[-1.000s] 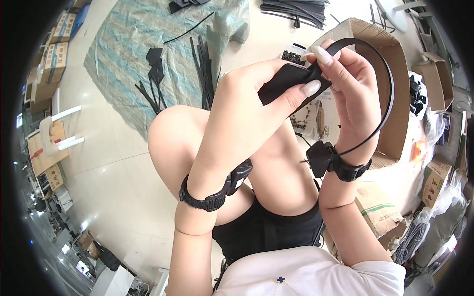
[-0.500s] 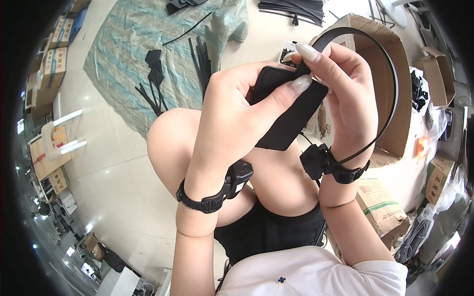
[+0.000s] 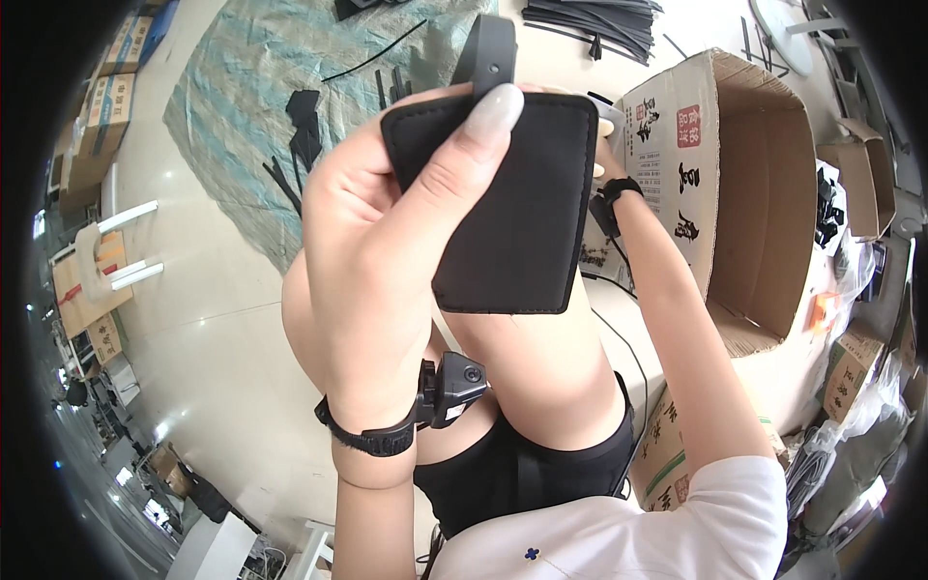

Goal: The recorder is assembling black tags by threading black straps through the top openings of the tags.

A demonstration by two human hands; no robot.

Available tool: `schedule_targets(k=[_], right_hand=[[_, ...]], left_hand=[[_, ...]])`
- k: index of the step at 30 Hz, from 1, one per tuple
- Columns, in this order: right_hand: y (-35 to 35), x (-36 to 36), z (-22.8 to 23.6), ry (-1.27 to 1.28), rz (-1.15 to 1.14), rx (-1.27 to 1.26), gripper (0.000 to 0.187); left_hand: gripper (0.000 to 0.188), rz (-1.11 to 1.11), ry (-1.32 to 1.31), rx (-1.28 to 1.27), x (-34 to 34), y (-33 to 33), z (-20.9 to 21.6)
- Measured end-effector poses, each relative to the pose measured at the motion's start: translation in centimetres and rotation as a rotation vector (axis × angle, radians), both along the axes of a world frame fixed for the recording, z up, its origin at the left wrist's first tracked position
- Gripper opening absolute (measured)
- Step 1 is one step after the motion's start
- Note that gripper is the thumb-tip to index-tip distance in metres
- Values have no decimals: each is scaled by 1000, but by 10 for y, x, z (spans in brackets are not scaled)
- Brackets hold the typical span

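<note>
My left hand (image 3: 387, 213) holds up a flat black leather tag (image 3: 527, 213) with rounded corners and stitched edges. The thumb presses on the tag's top edge and on a black strap (image 3: 495, 70), which has a small hole and curves up and back. My left fingers are behind the tag. Farther off, my right hand (image 3: 609, 159) reaches forward beside a cardboard box; the tag covers most of it, so its fingers and anything in them cannot be made out. Small dark parts (image 3: 594, 253) lie partly visible below it.
An open cardboard box (image 3: 667, 164) stands at the right. A blue-green woven sheet (image 3: 232, 126) covers the floor at far left, with black strips (image 3: 304, 126) on it. A bundle of black straps (image 3: 590, 29) lies at the back. A white stool (image 3: 126, 246) is at left.
My right hand has let go of the strap and moved away forward, behind the tag. My left hand has brought the tag closer and turned it more upright. The strap's large loop is out of sight.
</note>
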State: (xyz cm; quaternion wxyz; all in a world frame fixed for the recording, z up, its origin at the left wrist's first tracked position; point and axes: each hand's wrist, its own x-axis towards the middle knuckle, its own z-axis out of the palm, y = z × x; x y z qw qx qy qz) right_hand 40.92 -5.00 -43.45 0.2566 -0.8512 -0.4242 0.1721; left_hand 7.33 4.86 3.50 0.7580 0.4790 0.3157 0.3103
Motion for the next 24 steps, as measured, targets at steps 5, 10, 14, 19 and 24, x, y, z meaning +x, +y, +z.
schedule_targets(k=[5,10,14,19,24], right_hand=[[63,-157,-12,27,-13,-195,36],[29,-99,0,55,-202,-137,14],[49,-122,42,48,-259,-154,14],[42,-103,59,389,-376,169,13],[37,-95,83,466,-484,306,13]], left_hand=[[28,98,180,69,-34,13,4],[27,43,104,69,-21,10,-4],[27,58,93,64,-22,9,-2],[21,45,-2,0,-17,6,-13],[22,17,-27,40,-14,6,-16]])
